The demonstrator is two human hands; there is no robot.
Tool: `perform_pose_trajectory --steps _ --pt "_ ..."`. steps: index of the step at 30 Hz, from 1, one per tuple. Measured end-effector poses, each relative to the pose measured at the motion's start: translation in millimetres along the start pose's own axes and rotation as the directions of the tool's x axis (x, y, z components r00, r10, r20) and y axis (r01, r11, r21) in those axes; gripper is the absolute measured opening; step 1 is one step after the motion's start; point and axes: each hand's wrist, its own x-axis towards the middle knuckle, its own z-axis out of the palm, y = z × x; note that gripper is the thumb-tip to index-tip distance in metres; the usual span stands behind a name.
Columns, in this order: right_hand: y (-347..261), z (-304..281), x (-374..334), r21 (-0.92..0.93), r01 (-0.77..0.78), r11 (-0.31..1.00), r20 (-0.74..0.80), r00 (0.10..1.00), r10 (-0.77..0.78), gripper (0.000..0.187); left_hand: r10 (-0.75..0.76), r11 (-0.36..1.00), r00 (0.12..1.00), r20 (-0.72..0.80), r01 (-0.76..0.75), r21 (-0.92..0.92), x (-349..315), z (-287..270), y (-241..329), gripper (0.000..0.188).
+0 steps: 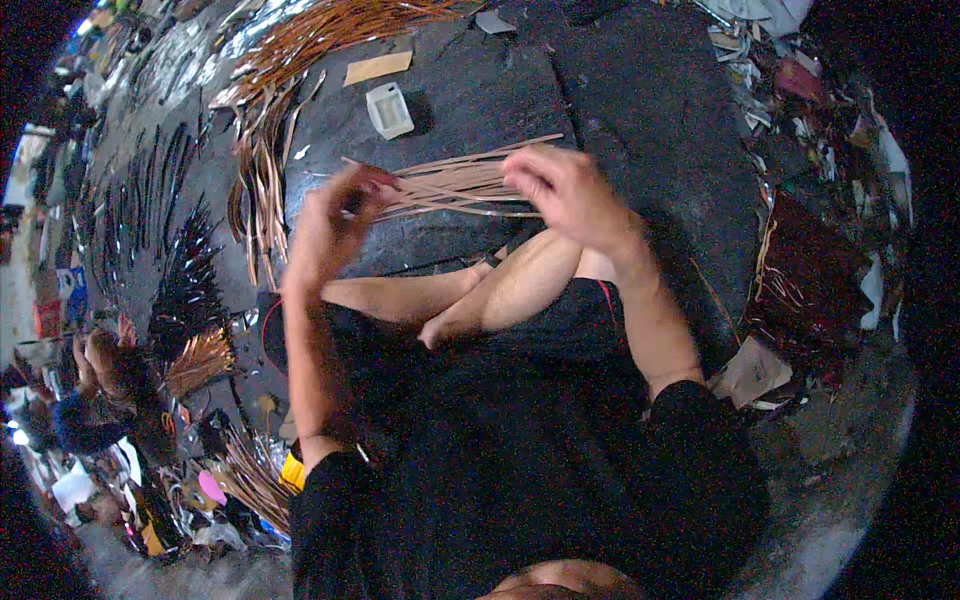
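A loose bunch of thin tan strips [455,190] stretches side to side in front of my crossed legs. Several strips cross one another at shallow angles, and some ends stick out past my hands. My left hand [345,210] is closed at the bunch's left end, its thumb and fingers pinched together. At the right end, my right hand [575,195] has its fingers curled round the strips, slightly smeared by motion. Whether the bunch touches the floor between my hands I cannot tell.
A small white plastic box [389,110] and a tan flat piece [378,68] lie beyond the strips. Longer tan strips [265,180] hang together at left, below a copper-brown pile [330,35]. Dark strips [185,260] spread farther left, near another person [100,385]. Scrap [810,260] heaps up at right.
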Motion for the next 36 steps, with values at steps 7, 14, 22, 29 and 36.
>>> perform_pose_trajectory --steps 7,14,22,29,36 --pt "41 43 56 -0.366 -0.066 0.928 0.417 0.88 0.227 0.047 0.079 0.919 0.996 -0.043 -0.056 0.391 33 -45 -100 0.023" --pt "107 158 41 -0.564 0.0 0.825 0.459 0.831 0.314 0.127 -0.066 0.865 0.988 -0.138 0.126 0.485 30 50 -138 0.032" --pt "125 182 45 -0.531 0.163 0.831 0.411 0.908 0.084 0.045 -0.463 0.836 0.878 -0.118 0.39 -0.386 15 83 -195 0.029" --pt "122 216 44 -0.706 0.132 0.696 0.267 0.96 0.089 0.022 -0.454 0.266 0.848 0.274 0.423 -0.867 46 101 -239 0.046" --pt "108 185 57 -0.449 -0.009 0.893 0.4 0.892 0.21 0.029 -0.538 0.314 0.797 0.274 0.492 -0.812 46 91 -198 0.074"
